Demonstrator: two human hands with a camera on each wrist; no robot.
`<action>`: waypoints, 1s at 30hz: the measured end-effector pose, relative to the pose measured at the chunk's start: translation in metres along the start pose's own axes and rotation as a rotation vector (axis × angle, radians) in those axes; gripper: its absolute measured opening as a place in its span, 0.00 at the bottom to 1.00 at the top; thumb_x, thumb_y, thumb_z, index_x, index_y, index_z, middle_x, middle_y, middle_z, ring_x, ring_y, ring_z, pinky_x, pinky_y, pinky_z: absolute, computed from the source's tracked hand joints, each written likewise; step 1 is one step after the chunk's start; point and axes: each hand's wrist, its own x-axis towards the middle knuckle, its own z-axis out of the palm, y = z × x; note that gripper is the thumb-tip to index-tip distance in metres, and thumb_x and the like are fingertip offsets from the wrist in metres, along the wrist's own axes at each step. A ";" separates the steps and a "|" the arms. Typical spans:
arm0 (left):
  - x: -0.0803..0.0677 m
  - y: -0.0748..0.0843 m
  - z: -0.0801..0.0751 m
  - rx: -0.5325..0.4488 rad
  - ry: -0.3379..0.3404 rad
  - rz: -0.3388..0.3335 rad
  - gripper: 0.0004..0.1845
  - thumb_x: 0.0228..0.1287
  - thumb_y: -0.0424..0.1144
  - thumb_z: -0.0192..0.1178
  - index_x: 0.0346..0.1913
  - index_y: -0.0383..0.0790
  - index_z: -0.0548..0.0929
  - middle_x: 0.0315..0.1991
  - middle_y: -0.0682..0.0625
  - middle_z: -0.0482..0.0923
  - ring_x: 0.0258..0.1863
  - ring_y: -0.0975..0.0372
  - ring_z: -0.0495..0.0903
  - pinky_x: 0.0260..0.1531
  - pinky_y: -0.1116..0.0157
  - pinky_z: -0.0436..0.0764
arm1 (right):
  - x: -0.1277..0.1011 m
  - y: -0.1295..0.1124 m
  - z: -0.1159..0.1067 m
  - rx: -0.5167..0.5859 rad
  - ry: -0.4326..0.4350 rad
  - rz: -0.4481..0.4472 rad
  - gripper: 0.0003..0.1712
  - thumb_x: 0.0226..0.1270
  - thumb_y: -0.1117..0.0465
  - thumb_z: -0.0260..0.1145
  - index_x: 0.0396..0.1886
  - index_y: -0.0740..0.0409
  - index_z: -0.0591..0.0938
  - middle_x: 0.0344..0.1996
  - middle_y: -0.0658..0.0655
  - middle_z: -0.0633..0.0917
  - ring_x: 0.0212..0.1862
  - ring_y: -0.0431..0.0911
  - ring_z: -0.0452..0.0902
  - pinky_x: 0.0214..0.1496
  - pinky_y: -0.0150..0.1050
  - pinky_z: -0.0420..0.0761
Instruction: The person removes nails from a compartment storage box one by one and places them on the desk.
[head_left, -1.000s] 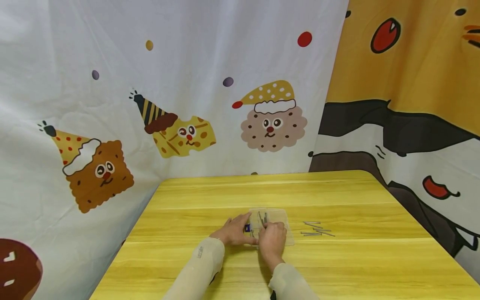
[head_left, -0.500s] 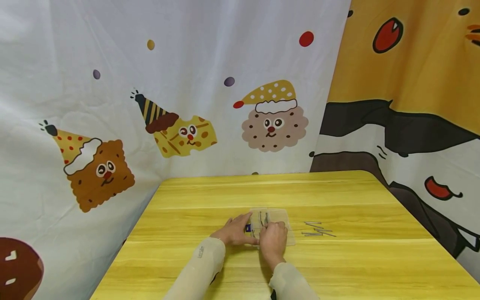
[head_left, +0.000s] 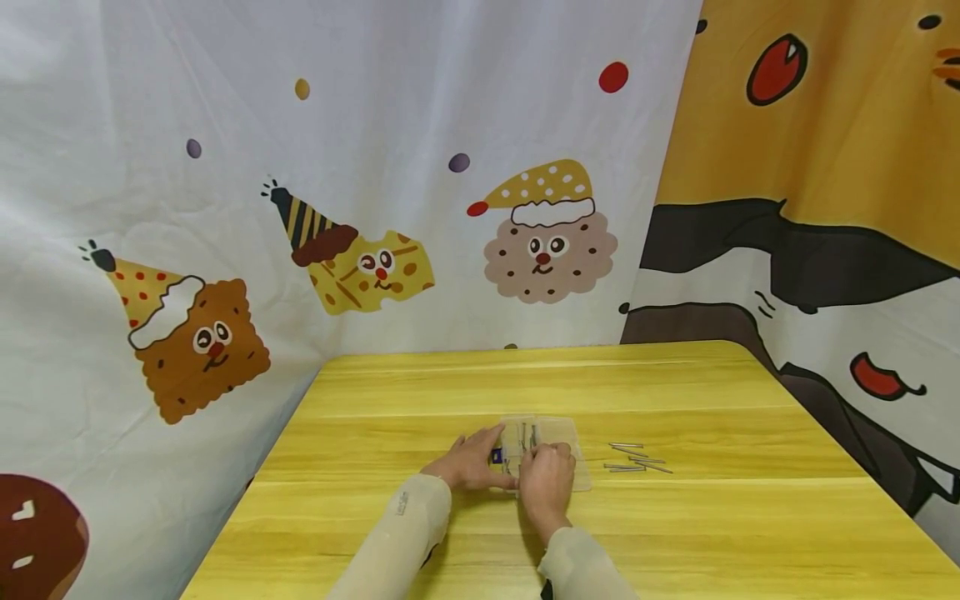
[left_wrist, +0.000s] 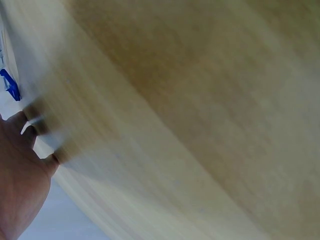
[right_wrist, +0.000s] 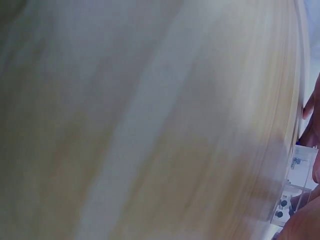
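Observation:
A clear plastic compartment box [head_left: 562, 430] lies opened out on the wooden table, a blue latch [head_left: 497, 456] at its left edge. My left hand [head_left: 468, 463] holds its left side, thumb at the near corner and index finger at the far one. My right hand [head_left: 547, 483] has curled fingers down in the box's middle; its fingertips are hidden, and I cannot tell whether they pinch anything. Several thin metal nails [head_left: 533, 435] lie in a compartment just beyond those fingers. The right wrist view shows small dark heads [right_wrist: 284, 203] inside the box by the hand.
Several longer nails [head_left: 636, 459] lie loose on the table to the right of the box. The yellow wood-grain table [head_left: 420, 392] reaches back to a cartoon-printed curtain [head_left: 405, 125].
The nails in the compartment beyond my right fingers have straightened from a slant to nearly parallel. Both hands stay almost in place; the head view has shifted very slightly.

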 end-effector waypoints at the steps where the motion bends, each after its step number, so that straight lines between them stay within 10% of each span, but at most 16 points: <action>1: 0.000 0.000 0.000 0.000 -0.002 0.000 0.59 0.54 0.70 0.64 0.80 0.46 0.48 0.77 0.47 0.54 0.76 0.52 0.53 0.74 0.46 0.48 | 0.000 0.000 0.000 0.007 -0.001 0.004 0.08 0.63 0.65 0.66 0.31 0.65 0.88 0.43 0.69 0.81 0.46 0.63 0.76 0.54 0.55 0.76; 12: -0.002 0.001 -0.002 -0.020 -0.014 -0.010 0.59 0.54 0.71 0.64 0.81 0.47 0.48 0.78 0.47 0.54 0.76 0.53 0.52 0.74 0.47 0.46 | 0.005 0.002 -0.001 0.132 0.131 0.041 0.08 0.63 0.66 0.67 0.28 0.68 0.87 0.41 0.69 0.80 0.41 0.62 0.81 0.44 0.54 0.83; 30: -0.001 -0.001 0.000 -0.045 -0.015 -0.025 0.60 0.53 0.71 0.64 0.81 0.49 0.47 0.78 0.49 0.53 0.76 0.54 0.51 0.74 0.47 0.45 | 0.008 -0.001 -0.009 0.183 0.024 0.122 0.10 0.65 0.62 0.66 0.34 0.66 0.88 0.47 0.67 0.80 0.44 0.63 0.80 0.49 0.59 0.79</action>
